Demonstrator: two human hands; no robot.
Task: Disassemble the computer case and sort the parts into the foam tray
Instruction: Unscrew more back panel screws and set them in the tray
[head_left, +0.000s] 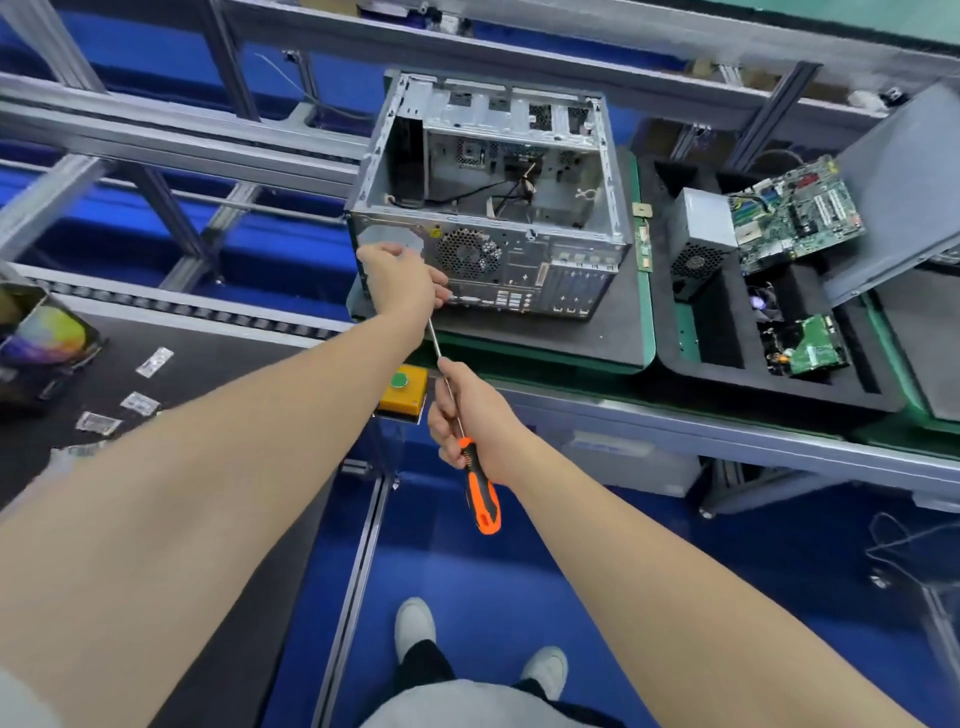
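The open grey computer case (519, 218) lies on a dark mat, its rear panel facing me and loose cables inside. My left hand (402, 278) rests against the left end of that rear panel, fingers curled near the ports. My right hand (467, 415) grips a long screwdriver (480, 488) with an orange and black handle where shaft and handle meet; the shaft runs up under my left hand, its tip hidden. To the right, the black foam tray (727, 358) holds a power supply (698, 244), a motherboard (795, 213) and a green drive (810, 348).
A grey side panel (904, 192) leans over the tray's right side. A yellow button box (402, 395) sits at the bench edge. Small plastic bags (140, 402) and a coloured box (41, 338) lie on the dark conveyor at left. Aluminium frame rails run behind.
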